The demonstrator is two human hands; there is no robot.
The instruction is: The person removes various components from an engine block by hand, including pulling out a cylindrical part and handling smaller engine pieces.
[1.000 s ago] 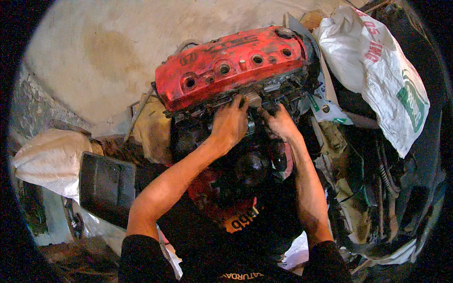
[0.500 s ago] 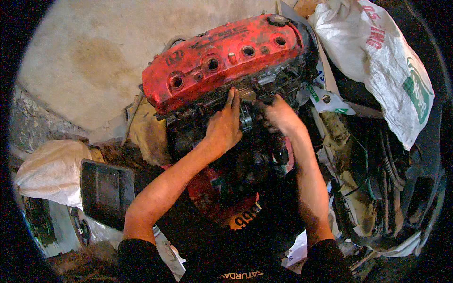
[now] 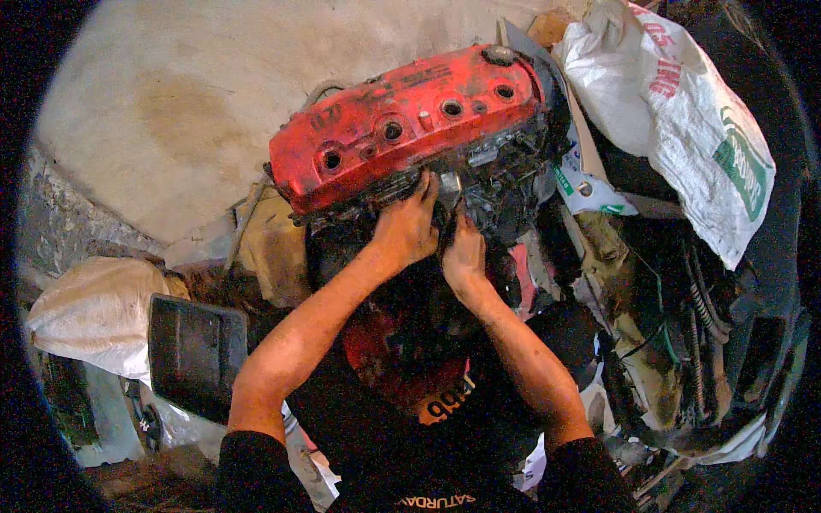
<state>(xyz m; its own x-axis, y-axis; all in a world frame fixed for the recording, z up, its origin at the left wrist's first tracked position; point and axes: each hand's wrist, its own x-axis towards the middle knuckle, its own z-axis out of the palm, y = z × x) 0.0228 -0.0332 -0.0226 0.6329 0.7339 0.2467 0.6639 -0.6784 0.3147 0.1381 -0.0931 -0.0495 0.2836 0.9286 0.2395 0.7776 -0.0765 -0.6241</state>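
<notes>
A red, grease-stained valve cover (image 3: 376,115) tops the engine, with round holes along it and dark metal parts below. My left hand (image 3: 409,224) reaches in just under the cover, index and middle fingers on the engine beside a small silver part (image 3: 450,190), the other fingers curled; whatever they may grip is hidden. My right hand (image 3: 464,258) is below that part, fingers closed on something I cannot make out among the dark engine pieces (image 3: 500,197).
Pale, stained floor (image 3: 171,154) lies behind the engine. A white woven sack (image 3: 684,145) is at right, above dark parts and hoses (image 3: 699,342). At left are a pale sack (image 3: 85,312) and a black tray (image 3: 197,342). Brown material (image 3: 265,256) lies left of the engine.
My right hand has moved left and down, from the engine's right part to below the silver piece, its forearm now angled inward. My left hand stays at nearly the same spot.
</notes>
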